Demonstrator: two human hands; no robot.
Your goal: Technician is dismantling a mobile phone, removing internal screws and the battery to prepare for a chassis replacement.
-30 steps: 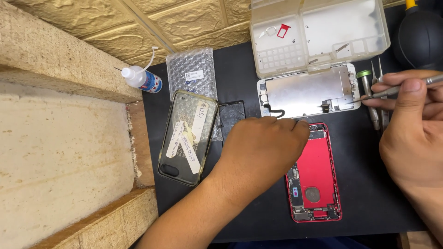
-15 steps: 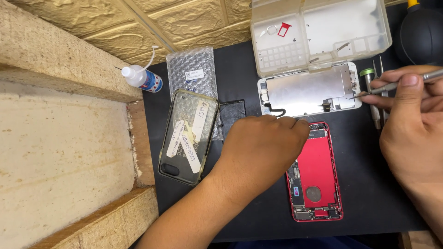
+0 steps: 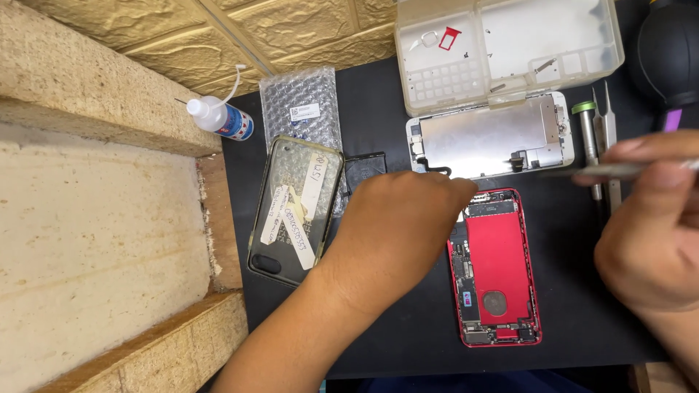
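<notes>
An opened red phone body (image 3: 499,269) lies on a black mat (image 3: 582,291), its inner boards showing. My left hand (image 3: 397,233) reaches in from below, fingers curled down over the phone's upper left corner; its fingertips are hidden. The detached screen assembly (image 3: 491,138) lies face down just above the phone, metal back plate up. My right hand (image 3: 648,240) hovers at the right, pinching a thin metal tool (image 3: 619,169) that points left toward the gap between screen and phone body.
A clear phone case (image 3: 295,207) with paper labels lies left of my hand, by a bubble-wrap bag (image 3: 302,102) and a small glue bottle (image 3: 218,118). A clear parts tray (image 3: 510,44), a green-capped screwdriver (image 3: 586,138), tweezers (image 3: 608,124) and a black blower (image 3: 666,51) sit behind. Stone ledge at left.
My right hand has moved the metal tool slightly down and left, closer to the top of the phone. My left hand has stayed on the phone's corner.
</notes>
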